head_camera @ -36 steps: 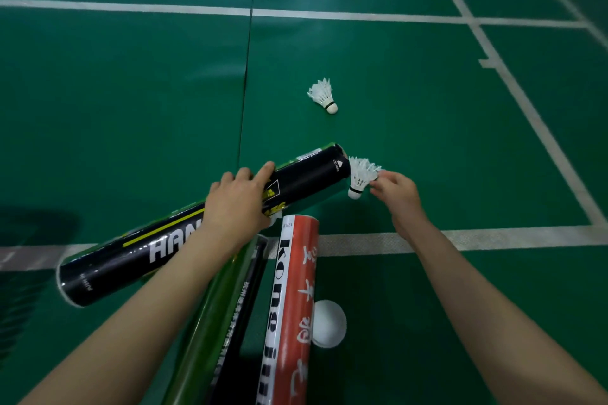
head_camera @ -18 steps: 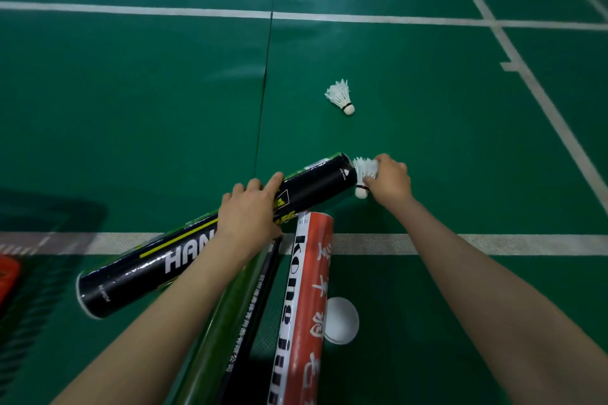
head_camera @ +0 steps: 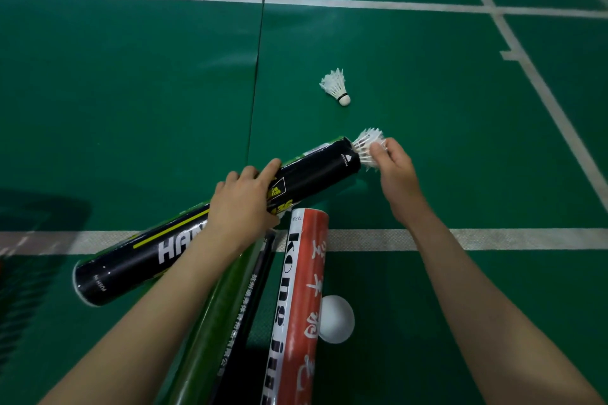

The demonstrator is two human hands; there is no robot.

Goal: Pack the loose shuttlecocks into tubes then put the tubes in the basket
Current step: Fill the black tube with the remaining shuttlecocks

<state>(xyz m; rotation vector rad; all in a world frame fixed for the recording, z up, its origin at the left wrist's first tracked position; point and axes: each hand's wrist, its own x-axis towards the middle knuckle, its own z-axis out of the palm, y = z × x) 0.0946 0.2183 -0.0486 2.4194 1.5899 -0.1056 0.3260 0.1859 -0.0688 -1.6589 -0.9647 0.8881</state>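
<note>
My left hand (head_camera: pixel 245 200) grips a long black shuttlecock tube (head_camera: pixel 312 171) that slants from lower left up to the right. At its far open end a white feather shuttlecock (head_camera: pixel 367 145) sticks out, feathers fanned outward, pinched by my right hand (head_camera: pixel 396 174). Another loose white shuttlecock (head_camera: pixel 336 86) lies on the green court floor beyond the tube, cork toward me. No basket shows in the head view.
A red and white tube (head_camera: pixel 301 299) and a green tube (head_camera: pixel 217 316) lie under my arms, pointing away from me. A white round cap (head_camera: pixel 337 319) rests by the red tube. White court lines (head_camera: pixel 460 238) cross the green floor.
My right hand has brought the shuttlecock from beside the tube mouth up to it, and its cork end now sits at or inside the opening. My left hand kept its grip.
</note>
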